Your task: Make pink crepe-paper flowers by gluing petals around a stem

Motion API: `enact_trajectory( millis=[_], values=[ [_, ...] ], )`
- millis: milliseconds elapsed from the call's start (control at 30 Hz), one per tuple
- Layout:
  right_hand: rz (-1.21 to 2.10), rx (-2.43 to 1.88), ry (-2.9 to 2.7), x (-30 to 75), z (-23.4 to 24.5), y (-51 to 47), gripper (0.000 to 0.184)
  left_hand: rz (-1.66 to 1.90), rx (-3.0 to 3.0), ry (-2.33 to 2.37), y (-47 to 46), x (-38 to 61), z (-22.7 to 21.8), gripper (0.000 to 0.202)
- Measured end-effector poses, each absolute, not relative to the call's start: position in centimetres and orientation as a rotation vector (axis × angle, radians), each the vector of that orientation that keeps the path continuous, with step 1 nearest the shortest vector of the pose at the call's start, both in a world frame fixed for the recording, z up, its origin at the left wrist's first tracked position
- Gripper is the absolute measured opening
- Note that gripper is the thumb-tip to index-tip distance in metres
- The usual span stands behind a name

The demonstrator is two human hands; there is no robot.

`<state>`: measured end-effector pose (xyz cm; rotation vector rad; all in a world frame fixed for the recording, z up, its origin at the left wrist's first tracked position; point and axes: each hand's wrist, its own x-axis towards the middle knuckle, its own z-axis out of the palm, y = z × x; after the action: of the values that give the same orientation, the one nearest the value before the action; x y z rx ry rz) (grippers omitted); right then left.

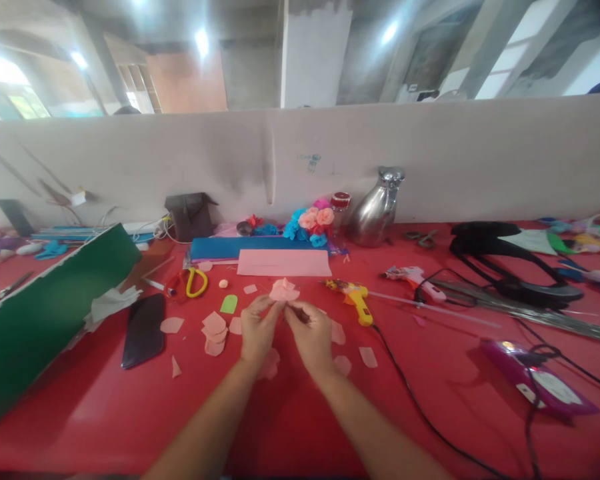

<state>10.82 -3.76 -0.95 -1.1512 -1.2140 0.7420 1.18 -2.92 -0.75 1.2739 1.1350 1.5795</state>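
A pink paper flower (284,289) is held up at the middle of the table, between the fingertips of both hands. My left hand (258,327) pinches its underside from the left, fingers closed. From the right, my right hand (309,330) pinches the same base, also closed. Cut pink paper petals (215,331) lie in a small pile left of my hands, and more loose petals (368,357) lie to the right. Near the pile is a green paper piece (229,304). A yellow glue gun (355,299) rests just right of the flower.
Yellow-handled scissors (197,283) and a dark phone (144,331) lie left; a green board (55,320) stands beyond them. Behind are pink paper (284,263), finished flowers (313,223) and a steel jug (379,210). Rightward are a second glue gun (415,280), cords and a purple power strip (537,380).
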Motion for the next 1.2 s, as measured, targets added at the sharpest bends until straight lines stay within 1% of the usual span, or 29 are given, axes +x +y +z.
enact_trajectory(
  millis=[167, 333, 600, 767, 933, 1067, 1200],
  values=[
    [0.841, -1.123, -1.174, 10.62, -0.88, -3.86, 0.011, 1.592, 1.285, 1.235, -3.2, 1.25, -0.49, 0.016],
    [0.865, -1.103, -1.18, 10.59, -0.9, -3.98, 0.011, 1.619, 1.479, 1.361, -3.26, 0.92, -0.7, 0.017],
    [0.772, -1.131, -1.236, 10.69, -0.95, -4.05, 0.013, 1.722, 1.812, 1.494, -3.38, 0.58, -0.65, 0.014],
    [0.624, -1.188, -1.31, 10.76, -0.98, -4.09, 0.014, 1.737, 1.924, 1.552, -3.21, 0.62, -0.7, 0.014],
    [0.555, -1.221, -1.343, 10.81, -1.02, -4.11, 0.014, 1.666, 1.734, 1.494, -2.95, 0.75, -0.86, 0.012],
    [0.63, -1.209, -1.32, 10.77, -1.05, -4.07, 0.012, 1.544, 1.459, 1.334, -2.89, 0.93, -0.78, 0.01],
    [0.7, -1.192, -1.329, 10.66, -0.93, -4.27, 0.01, 1.543, 1.392, 1.211, -2.86, 0.8, -0.75, 0.01]
  ],
)
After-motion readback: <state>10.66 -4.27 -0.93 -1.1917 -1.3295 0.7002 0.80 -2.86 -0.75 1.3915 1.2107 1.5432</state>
